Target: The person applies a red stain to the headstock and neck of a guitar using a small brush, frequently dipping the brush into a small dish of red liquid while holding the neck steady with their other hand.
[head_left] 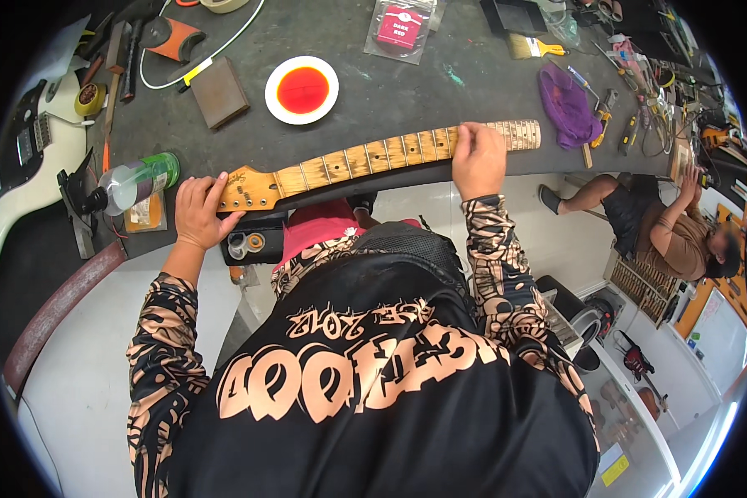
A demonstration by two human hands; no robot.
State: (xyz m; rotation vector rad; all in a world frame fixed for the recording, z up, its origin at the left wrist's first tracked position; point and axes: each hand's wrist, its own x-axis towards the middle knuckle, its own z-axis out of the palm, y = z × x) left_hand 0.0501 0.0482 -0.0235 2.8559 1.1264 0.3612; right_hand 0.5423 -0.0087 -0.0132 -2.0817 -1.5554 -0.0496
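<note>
A wooden guitar neck (365, 159) with metal frets lies along the near edge of the dark workbench (423, 83). My left hand (199, 212) grips its headstock end at the left. My right hand (477, 158) is closed over the fretboard near the far right end. A white plate with red stain (302, 90) sits just behind the neck.
A white guitar body (25, 166) lies at the left, a clear bottle with green cap (137, 181) beside it. A brown block (218, 91), a red packet (398, 29), a paintbrush (533, 47), a purple cloth (566, 104) and hand tools (639, 91) cover the bench. Another person (664, 228) sits at the right.
</note>
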